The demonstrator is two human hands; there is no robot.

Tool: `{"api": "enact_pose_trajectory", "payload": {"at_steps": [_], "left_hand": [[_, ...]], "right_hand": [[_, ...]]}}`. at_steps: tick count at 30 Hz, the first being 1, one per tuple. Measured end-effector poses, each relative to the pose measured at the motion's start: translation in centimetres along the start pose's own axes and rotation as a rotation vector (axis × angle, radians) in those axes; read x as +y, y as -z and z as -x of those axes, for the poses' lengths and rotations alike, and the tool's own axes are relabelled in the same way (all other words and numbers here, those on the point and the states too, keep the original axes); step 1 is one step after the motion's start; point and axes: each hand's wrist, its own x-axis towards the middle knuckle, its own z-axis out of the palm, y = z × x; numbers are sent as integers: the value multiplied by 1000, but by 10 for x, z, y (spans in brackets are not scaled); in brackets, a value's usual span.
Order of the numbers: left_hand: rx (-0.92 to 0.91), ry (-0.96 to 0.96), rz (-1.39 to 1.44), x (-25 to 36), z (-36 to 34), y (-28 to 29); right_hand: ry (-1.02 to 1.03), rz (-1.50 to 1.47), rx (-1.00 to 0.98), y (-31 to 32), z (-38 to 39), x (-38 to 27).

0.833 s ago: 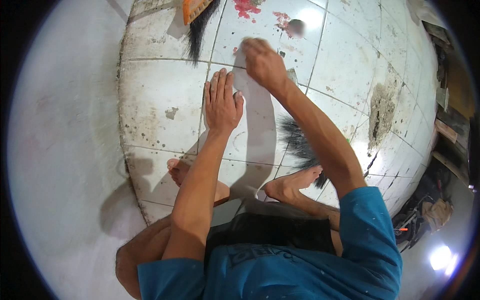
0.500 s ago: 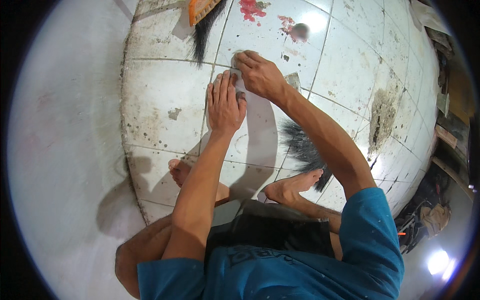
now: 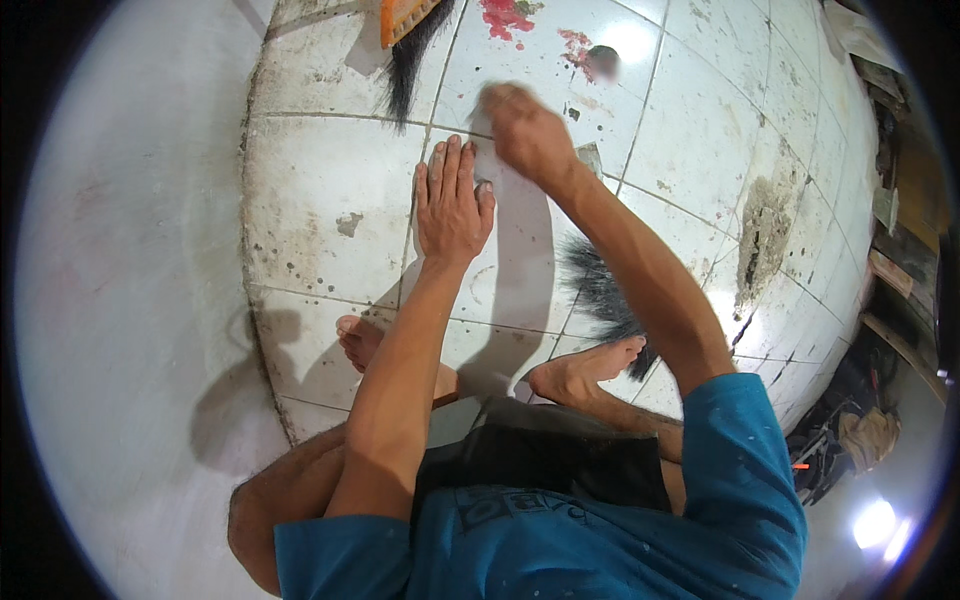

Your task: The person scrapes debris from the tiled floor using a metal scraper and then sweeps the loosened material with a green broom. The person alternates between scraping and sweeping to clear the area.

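My left hand (image 3: 452,205) lies flat on a white floor tile (image 3: 330,200), fingers stretched forward and thumb out to the side. Just ahead and to the right, my right hand (image 3: 528,130) is over the tiles with its fingers curled together. Motion blurs its fingertips, and whatever they may hold cannot be made out. A small grey patch or piece (image 3: 590,157) shows beside the right wrist. Ahead of my hands are black bristles (image 3: 405,75) on an orange broom head (image 3: 407,18).
More black bristles (image 3: 600,290) lie beside my right foot (image 3: 590,370). Red stains (image 3: 505,20) and a dark round spot (image 3: 603,62) mark the tiles ahead. A pale wall (image 3: 130,280) rises at left. Wooden boards (image 3: 900,275) and clutter line the far right.
My right hand has shifted slightly forward and to the right, and is now blurred by motion. The left hand stays flat in nearly the same place.
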Motion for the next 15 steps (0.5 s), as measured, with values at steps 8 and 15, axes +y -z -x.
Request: {"api": "enact_pose_trajectory", "payload": {"at_steps": [8,15], "left_hand": [[-43,10,9,2,5,2],[-48,12,9,2,2,4]], "right_hand": [[77,-3,116,-3,6,-7],[-48,-8,147,2,2,5]]}}
